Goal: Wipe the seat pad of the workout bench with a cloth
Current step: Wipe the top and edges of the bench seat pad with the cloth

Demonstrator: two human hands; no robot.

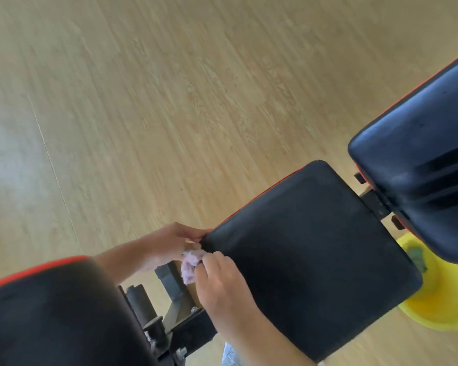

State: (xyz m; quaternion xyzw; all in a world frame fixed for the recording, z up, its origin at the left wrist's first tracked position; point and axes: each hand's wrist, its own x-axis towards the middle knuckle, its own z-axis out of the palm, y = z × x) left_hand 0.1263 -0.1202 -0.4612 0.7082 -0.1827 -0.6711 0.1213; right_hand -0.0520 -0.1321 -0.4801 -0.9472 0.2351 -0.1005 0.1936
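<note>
While the left hand (169,241) pinches the seat pad (310,260) corner, the right hand (217,281) grips the cloth (190,265).

1. One head-worn view only, looking steeply down and tilted, so the floor (169,101) boards run diagonally.
2. It sits close above the seat pad (310,260), which fills the lower centre.
3. Both hands enter from the bottom edge.
</note>
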